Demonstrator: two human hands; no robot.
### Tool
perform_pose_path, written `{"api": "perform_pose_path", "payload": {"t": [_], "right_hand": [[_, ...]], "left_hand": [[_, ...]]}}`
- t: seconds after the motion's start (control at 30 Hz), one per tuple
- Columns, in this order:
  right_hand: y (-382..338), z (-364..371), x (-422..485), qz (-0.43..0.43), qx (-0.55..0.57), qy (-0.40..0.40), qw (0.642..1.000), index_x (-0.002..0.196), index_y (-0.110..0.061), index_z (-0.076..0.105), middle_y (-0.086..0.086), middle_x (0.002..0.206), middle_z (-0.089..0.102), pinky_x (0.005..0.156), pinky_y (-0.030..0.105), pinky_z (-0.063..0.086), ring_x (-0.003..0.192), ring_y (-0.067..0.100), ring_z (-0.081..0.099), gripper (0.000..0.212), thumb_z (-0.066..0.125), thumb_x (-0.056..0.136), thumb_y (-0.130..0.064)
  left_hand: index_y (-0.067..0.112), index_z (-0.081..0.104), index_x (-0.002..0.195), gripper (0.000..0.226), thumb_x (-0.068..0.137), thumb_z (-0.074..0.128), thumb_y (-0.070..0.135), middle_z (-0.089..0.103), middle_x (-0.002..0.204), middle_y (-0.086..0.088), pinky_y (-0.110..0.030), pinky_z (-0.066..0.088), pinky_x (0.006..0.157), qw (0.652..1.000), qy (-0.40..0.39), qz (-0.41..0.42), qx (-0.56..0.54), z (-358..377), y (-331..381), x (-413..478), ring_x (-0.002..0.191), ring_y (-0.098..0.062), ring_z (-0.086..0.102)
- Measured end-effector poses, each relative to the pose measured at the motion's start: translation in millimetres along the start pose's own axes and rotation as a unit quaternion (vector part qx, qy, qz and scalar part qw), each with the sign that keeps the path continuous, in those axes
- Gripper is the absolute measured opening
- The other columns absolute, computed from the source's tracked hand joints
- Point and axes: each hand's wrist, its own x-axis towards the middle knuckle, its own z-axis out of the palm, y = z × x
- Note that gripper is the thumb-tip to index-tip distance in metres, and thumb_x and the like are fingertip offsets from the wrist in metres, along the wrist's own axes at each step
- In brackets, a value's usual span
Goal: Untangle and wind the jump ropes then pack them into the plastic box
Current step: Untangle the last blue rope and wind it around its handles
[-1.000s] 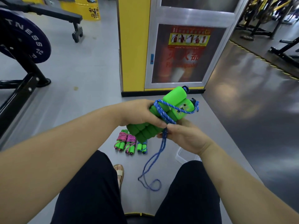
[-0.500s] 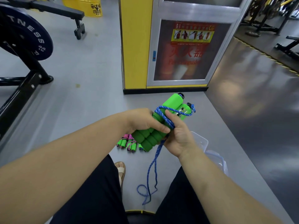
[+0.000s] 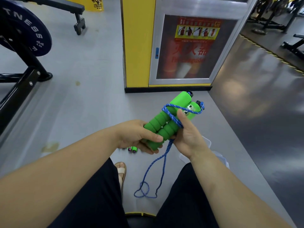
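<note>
Left grip (image 3: 136, 137) holds ribbed foam handles (image 3: 166, 127) — braided blue rope (image 3: 171, 116) wrapped.

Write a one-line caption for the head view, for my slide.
Left hand grips two green foam handles; right hand pinches the blue rope wrapped around them, slack hanging below.

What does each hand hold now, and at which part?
The left hand grips the two green handles at their lower ends. The right hand holds the rope where it wraps their middle.

two handles (image 3: 157, 123), one rope (image 3: 162, 163), one box (image 3: 207, 142)
</note>
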Motion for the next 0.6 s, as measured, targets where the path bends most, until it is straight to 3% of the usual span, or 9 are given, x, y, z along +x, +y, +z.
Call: {"api": "perform_pose_path", "payload": {"t": [0.1,0.17,0.27,0.3,0.37,0.4,0.43,0.5,0.6], "right_hand": [[3,-19,0,0.002,-0.006,-0.082,0.997,0.124,-0.018,0.050,0.010,0.111,0.048,0.056,0.022,0.035,0.077,0.016,0.039,0.101,0.073,0.044,-0.076],[6,-32,-2,0.020,0.041,-0.110,0.993,0.119,-0.017,0.052,0.010,0.106,0.045,0.057,0.022,0.038,0.077,0.017,0.037,0.095,0.079,0.045,-0.070],[10,-36,-8,0.027,0.071,-0.185,0.980,0.107,-0.012,0.068,0.014,0.103,0.062,0.071,0.033,0.044,0.087,0.028,0.054,0.067,0.083,0.057,-0.053],[9,-30,-8,0.017,0.052,-0.165,0.985,0.110,-0.006,0.067,0.016,0.108,0.066,0.075,0.037,0.050,0.092,0.031,0.061,0.057,0.076,0.071,-0.047],[0,-33,-25,-0.138,-0.006,-0.075,0.988,0.129,0.000,0.051,0.017,0.130,0.056,0.097,0.034,0.046,0.117,0.025,0.056,0.050,0.022,0.099,-0.029],[5,-42,-12,-0.144,0.052,-0.121,0.981,0.136,-0.002,0.042,0.014,0.138,0.050,0.105,0.031,0.037,0.126,0.020,0.048,0.066,-0.003,0.094,-0.024],[9,-50,-5,-0.156,0.086,-0.169,0.970,0.138,-0.008,0.042,0.007,0.138,0.050,0.105,0.026,0.036,0.126,0.013,0.048,0.068,-0.008,0.092,-0.019],[20,-67,20,-0.167,0.061,-0.200,0.964,0.127,-0.020,0.056,-0.007,0.123,0.062,0.089,0.017,0.047,0.107,0.001,0.058,0.046,0.020,0.098,-0.018],[3,-32,3,0.024,0.049,-0.255,0.965,0.106,-0.020,0.071,-0.006,0.102,0.071,0.079,0.022,0.052,0.091,0.005,0.065,0.036,0.040,0.090,-0.031]], "left_hand": [[0.003,0.066,0.098,0.030,0.071,0.074,0.014,0.070,0.088,-0.014,-0.033,0.059,0.069,0.998,-0.052,-0.003,-0.035,-4,2,-7,0.074,-0.026,0.070],[0.006,0.070,0.091,0.040,0.058,0.088,0.020,0.071,0.083,-0.014,-0.033,0.059,0.066,0.993,-0.104,0.002,-0.058,-2,4,-11,0.071,-0.025,0.070],[0.010,0.074,0.089,0.047,0.052,0.090,0.033,0.071,0.082,-0.013,-0.031,0.058,0.064,0.972,-0.221,0.014,-0.083,8,7,-12,0.068,-0.023,0.070],[0.010,0.073,0.091,0.046,0.055,0.089,0.034,0.071,0.083,-0.012,-0.031,0.058,0.064,0.964,-0.253,0.016,-0.082,13,7,-11,0.068,-0.023,0.070],[0.008,0.069,0.094,0.046,0.059,0.086,0.033,0.072,0.083,-0.012,-0.030,0.058,0.064,0.954,-0.290,0.010,-0.075,25,7,-8,0.069,-0.022,0.071],[0.007,0.069,0.095,0.045,0.061,0.085,0.032,0.072,0.084,-0.011,-0.030,0.058,0.064,0.950,-0.302,0.008,-0.071,30,7,-7,0.070,-0.022,0.071],[0.008,0.069,0.094,0.044,0.062,0.084,0.032,0.072,0.084,-0.011,-0.029,0.058,0.065,0.947,-0.313,0.005,-0.069,33,7,-5,0.070,-0.022,0.071],[0.009,0.071,0.094,0.041,0.062,0.084,0.032,0.072,0.084,-0.011,-0.029,0.058,0.064,0.944,-0.320,0.004,-0.073,36,7,-4,0.070,-0.021,0.071],[0.011,0.073,0.092,0.041,0.061,0.085,0.033,0.072,0.083,-0.011,-0.029,0.058,0.063,0.948,-0.305,0.020,-0.090,30,9,-6,0.068,-0.021,0.071]]}}
